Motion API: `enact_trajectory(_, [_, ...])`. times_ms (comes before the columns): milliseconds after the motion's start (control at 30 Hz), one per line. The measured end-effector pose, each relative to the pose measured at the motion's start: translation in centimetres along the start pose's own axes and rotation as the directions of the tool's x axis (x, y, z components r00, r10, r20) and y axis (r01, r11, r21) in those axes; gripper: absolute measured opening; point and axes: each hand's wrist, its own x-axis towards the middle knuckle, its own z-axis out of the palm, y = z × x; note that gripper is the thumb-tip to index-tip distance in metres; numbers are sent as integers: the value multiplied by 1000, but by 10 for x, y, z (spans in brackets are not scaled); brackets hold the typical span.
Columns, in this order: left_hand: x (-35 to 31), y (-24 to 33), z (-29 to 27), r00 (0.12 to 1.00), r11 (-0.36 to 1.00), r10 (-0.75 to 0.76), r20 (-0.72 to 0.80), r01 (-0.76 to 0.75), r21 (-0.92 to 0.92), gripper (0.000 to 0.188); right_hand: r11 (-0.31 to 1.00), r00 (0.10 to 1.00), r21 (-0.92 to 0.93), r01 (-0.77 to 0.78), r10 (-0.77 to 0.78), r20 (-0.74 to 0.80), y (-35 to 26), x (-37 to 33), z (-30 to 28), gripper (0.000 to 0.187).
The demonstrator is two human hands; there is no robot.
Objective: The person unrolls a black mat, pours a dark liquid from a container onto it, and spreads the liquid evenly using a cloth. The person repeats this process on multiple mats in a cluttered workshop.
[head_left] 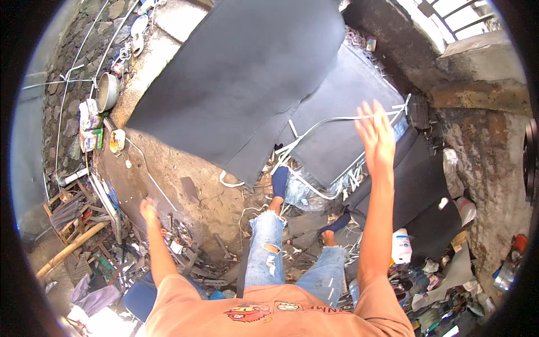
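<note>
My right hand (377,135) is raised with its fingers stretched out and apart, over a stack of grey-black sheets (337,123). A white plastic strap (320,124) runs across the stack and passes behind or beside my fingers; I cannot tell if they touch it. My left hand (148,209) hangs out to the left above the dirt ground; its fingers are blurred. Before me, a large dark sheet (241,62) lies slanted, partly covering the stack. Clear plastic film (306,194) shows under the stack's near edge.
My feet in dark socks stand at the sheets' near edge. Scrap wood and a bamboo pole (70,251) lie at left, near a metal bowl (106,92). More black sheets (426,208), a white container (401,246) and litter lie at right, beside a rough wall (483,163).
</note>
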Motion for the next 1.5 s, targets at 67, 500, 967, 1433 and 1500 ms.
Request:
enact_trajectory(67, [-44, -57, 16, 866, 787, 406, 291, -493, 370, 13, 977, 930, 41, -210, 212, -299, 62, -68, -99, 54])
enact_trajectory(500, [-296, -118, 47, 336, 824, -373, 865, -309, 475, 34, 696, 250, 280, -661, 556, -793, 316, -431, -474, 23])
enact_trajectory(967, [-488, -63, 397, 474, 440, 128, 871, -815, 378, 28, -139, 815, -805, -576, -170, -554, 340, -217, -740, 96])
enact_trajectory(1433, [-732, -253, 675, 72, 588, 19, 997, -808, 47, 37, -576, 846, -749, -327, 175, -504, 302, -313, -841, 110])
enact_trajectory(1500, [-752, -272, 679, 34, 457, 177, 984, -888, -52, 43, -584, 870, -741, -332, 114, -480, 306, -327, -851, 111])
